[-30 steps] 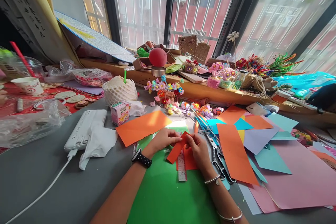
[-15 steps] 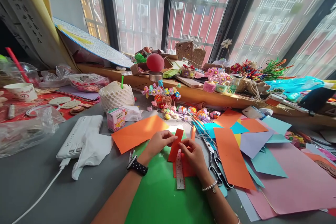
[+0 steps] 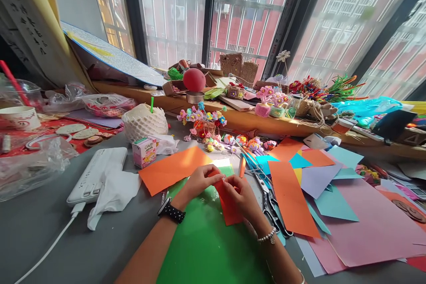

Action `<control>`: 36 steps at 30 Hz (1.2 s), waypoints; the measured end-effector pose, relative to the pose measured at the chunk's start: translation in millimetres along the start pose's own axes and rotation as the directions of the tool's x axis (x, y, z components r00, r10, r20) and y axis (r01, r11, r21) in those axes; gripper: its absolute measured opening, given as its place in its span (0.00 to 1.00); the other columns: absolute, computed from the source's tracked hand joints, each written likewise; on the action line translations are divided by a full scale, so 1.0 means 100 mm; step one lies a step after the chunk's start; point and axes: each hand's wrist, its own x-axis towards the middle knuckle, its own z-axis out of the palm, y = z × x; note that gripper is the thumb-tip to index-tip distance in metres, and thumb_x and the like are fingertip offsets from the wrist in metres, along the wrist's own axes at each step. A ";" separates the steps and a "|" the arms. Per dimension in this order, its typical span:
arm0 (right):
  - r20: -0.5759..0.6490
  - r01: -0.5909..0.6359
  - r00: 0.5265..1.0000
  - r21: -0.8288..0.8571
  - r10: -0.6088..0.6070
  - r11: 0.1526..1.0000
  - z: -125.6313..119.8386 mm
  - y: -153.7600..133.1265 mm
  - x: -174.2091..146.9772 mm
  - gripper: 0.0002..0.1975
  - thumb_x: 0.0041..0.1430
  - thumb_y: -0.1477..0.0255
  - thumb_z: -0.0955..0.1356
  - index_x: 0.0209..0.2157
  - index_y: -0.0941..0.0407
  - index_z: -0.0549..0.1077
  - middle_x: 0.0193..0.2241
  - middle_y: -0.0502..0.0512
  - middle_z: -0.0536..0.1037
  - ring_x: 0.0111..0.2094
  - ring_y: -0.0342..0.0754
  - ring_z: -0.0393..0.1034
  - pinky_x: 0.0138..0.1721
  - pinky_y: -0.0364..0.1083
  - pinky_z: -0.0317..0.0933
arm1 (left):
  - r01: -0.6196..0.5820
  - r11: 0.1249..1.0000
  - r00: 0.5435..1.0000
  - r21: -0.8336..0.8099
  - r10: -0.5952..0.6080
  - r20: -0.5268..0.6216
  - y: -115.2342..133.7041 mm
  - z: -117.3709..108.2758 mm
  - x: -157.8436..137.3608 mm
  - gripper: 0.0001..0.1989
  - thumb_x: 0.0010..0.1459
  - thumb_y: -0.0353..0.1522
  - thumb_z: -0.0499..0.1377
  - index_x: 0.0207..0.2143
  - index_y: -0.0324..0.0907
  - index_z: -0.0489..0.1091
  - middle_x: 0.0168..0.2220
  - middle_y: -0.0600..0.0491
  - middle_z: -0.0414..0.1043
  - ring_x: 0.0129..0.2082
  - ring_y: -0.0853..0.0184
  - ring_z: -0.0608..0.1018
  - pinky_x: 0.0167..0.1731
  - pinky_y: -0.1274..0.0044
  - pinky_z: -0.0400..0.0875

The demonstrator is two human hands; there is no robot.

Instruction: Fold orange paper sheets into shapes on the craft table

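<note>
My left hand (image 3: 203,180) and my right hand (image 3: 243,194) meet above a green mat (image 3: 206,248). The fingertips of both are pinched together on a piece of orange paper (image 3: 230,207). This paper runs down between the hands towards the mat; whether it is one piece or two overlapping ones I cannot tell. A dark watch is on the left wrist, a beaded bracelet on the right. Right of my right hand lie scissors (image 3: 271,213). Beyond my left hand a larger orange sheet (image 3: 175,166) rests on the table.
Coloured sheets, among them a pink one (image 3: 372,226) and an orange strip (image 3: 293,199), overlap at the right. A white power bank (image 3: 98,173) with a cable, a crumpled tissue (image 3: 116,195) and a small carton (image 3: 144,151) stand left. Crochet flowers (image 3: 203,122) are behind.
The orange strip, upright between my hands before, is now lower and mostly covered by the fingers. My fingertips have come together. The clear ruler below the hands is out of sight.
</note>
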 end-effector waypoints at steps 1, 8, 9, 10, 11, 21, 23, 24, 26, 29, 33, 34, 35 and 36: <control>0.011 -0.006 1.000 -0.007 0.006 1.000 0.00 0.00 0.00 0.10 0.52 0.65 0.62 0.24 0.56 0.67 0.22 0.49 0.69 0.25 0.43 0.63 0.24 0.40 0.55 | -0.008 1.000 1.000 0.015 0.008 -0.019 0.00 0.00 0.00 0.14 0.45 0.40 0.57 0.22 0.38 0.65 0.21 0.57 0.64 0.25 0.71 0.68 0.26 0.80 0.62; 0.002 -0.022 1.000 -0.018 0.022 1.000 0.03 -0.01 -0.01 0.12 0.53 0.63 0.61 0.23 0.56 0.66 0.19 0.48 0.66 0.21 0.42 0.59 0.21 0.40 0.52 | 0.002 1.000 1.000 -0.015 -0.002 0.017 -0.01 0.00 -0.01 0.13 0.46 0.39 0.58 0.23 0.37 0.64 0.22 0.57 0.63 0.25 0.71 0.67 0.27 0.80 0.61; -0.001 -0.020 1.000 -0.025 0.020 0.999 0.02 -0.01 -0.01 0.12 0.53 0.64 0.61 0.23 0.56 0.67 0.19 0.48 0.66 0.22 0.42 0.59 0.21 0.40 0.52 | 0.004 1.000 1.000 -0.015 -0.004 0.029 -0.01 0.00 -0.01 0.13 0.45 0.39 0.58 0.23 0.37 0.64 0.23 0.57 0.63 0.26 0.71 0.67 0.27 0.80 0.61; -0.005 -0.021 1.000 -0.033 0.020 0.999 0.02 -0.02 -0.01 0.12 0.52 0.64 0.61 0.23 0.56 0.67 0.19 0.48 0.67 0.22 0.42 0.59 0.21 0.40 0.53 | 0.003 1.000 0.999 -0.010 -0.002 0.032 -0.01 0.00 0.00 0.13 0.45 0.39 0.59 0.22 0.37 0.64 0.22 0.56 0.64 0.25 0.71 0.67 0.27 0.80 0.61; -0.012 -0.024 1.000 -0.041 0.024 0.999 0.01 -0.02 0.00 0.11 0.52 0.64 0.61 0.23 0.56 0.67 0.19 0.48 0.67 0.22 0.42 0.60 0.21 0.40 0.53 | -0.001 1.000 1.000 -0.005 0.001 0.024 -0.02 0.00 0.00 0.13 0.44 0.39 0.59 0.22 0.37 0.64 0.22 0.57 0.64 0.25 0.71 0.67 0.26 0.80 0.61; -0.069 -0.101 0.993 -0.050 0.097 0.994 -0.12 -0.01 0.03 0.10 0.51 0.66 0.62 0.23 0.56 0.68 0.19 0.50 0.69 0.22 0.44 0.63 0.23 0.42 0.56 | 0.062 0.976 0.973 -0.209 -0.106 -0.204 0.10 -0.03 0.00 0.13 0.40 0.39 0.61 0.21 0.38 0.65 0.19 0.59 0.62 0.22 0.74 0.65 0.25 0.81 0.61; -0.058 -0.090 0.994 -0.023 0.088 0.996 -0.12 0.00 0.02 0.10 0.51 0.66 0.62 0.24 0.56 0.68 0.19 0.50 0.69 0.22 0.44 0.63 0.24 0.42 0.56 | 0.101 0.960 0.981 -0.261 -0.140 -0.137 0.11 -0.03 -0.01 0.13 0.39 0.38 0.63 0.23 0.37 0.67 0.21 0.57 0.65 0.24 0.73 0.67 0.26 0.80 0.62; -0.054 -0.083 0.995 -0.009 0.082 0.997 -0.12 0.00 0.02 0.10 0.51 0.65 0.62 0.24 0.56 0.68 0.19 0.50 0.68 0.22 0.44 0.63 0.24 0.42 0.57 | 0.120 0.949 0.982 -0.293 -0.157 -0.107 0.11 -0.03 -0.02 0.13 0.38 0.37 0.63 0.24 0.37 0.68 0.22 0.56 0.66 0.25 0.72 0.68 0.28 0.80 0.63; -0.054 -0.075 0.996 0.011 0.075 0.997 -0.12 0.00 0.02 0.10 0.51 0.65 0.62 0.25 0.56 0.69 0.19 0.49 0.68 0.22 0.43 0.62 0.24 0.42 0.57 | 0.147 0.921 0.979 -0.361 -0.188 -0.081 0.10 -0.04 -0.02 0.13 0.38 0.37 0.64 0.24 0.37 0.69 0.24 0.55 0.67 0.27 0.71 0.70 0.30 0.79 0.65; -0.056 -0.078 0.995 0.026 0.080 0.997 -0.12 0.01 0.02 0.10 0.51 0.65 0.62 0.25 0.56 0.69 0.19 0.49 0.68 0.22 0.43 0.62 0.24 0.41 0.57 | 0.156 0.891 0.969 -0.426 -0.222 -0.110 0.09 -0.05 -0.02 0.13 0.38 0.36 0.64 0.26 0.37 0.70 0.27 0.54 0.69 0.30 0.70 0.72 0.33 0.78 0.66; -0.068 -0.084 0.994 0.027 0.085 0.996 -0.12 0.05 0.02 0.10 0.51 0.65 0.63 0.25 0.56 0.70 0.21 0.50 0.70 0.23 0.43 0.63 0.25 0.42 0.57 | 0.196 0.897 0.970 -0.396 -0.236 -0.055 0.09 -0.03 -0.03 0.15 0.37 0.36 0.65 0.29 0.37 0.72 0.29 0.52 0.71 0.32 0.67 0.72 0.34 0.77 0.67; -0.067 -0.081 0.994 0.022 0.083 0.996 -0.11 0.05 0.02 0.10 0.51 0.65 0.63 0.25 0.56 0.70 0.21 0.50 0.70 0.23 0.44 0.63 0.25 0.42 0.58 | 0.210 0.906 0.972 -0.368 -0.234 -0.020 0.08 -0.01 -0.03 0.15 0.37 0.36 0.65 0.29 0.38 0.72 0.29 0.52 0.72 0.32 0.67 0.73 0.34 0.77 0.67; -0.065 -0.080 0.995 0.018 0.081 0.997 -0.10 0.06 0.02 0.10 0.51 0.65 0.63 0.25 0.57 0.70 0.22 0.51 0.70 0.24 0.44 0.63 0.25 0.42 0.58 | 0.220 0.916 0.972 -0.334 -0.233 0.000 0.08 0.00 -0.03 0.14 0.38 0.37 0.64 0.28 0.38 0.72 0.28 0.52 0.72 0.32 0.67 0.73 0.34 0.77 0.67; -0.061 -0.080 0.995 0.011 0.081 0.997 -0.09 0.06 0.02 0.10 0.51 0.65 0.63 0.25 0.57 0.71 0.22 0.51 0.71 0.24 0.44 0.64 0.25 0.42 0.58 | 0.223 0.928 0.972 -0.298 -0.233 0.001 0.07 0.01 -0.03 0.14 0.38 0.37 0.64 0.27 0.37 0.73 0.26 0.52 0.72 0.30 0.67 0.73 0.33 0.77 0.67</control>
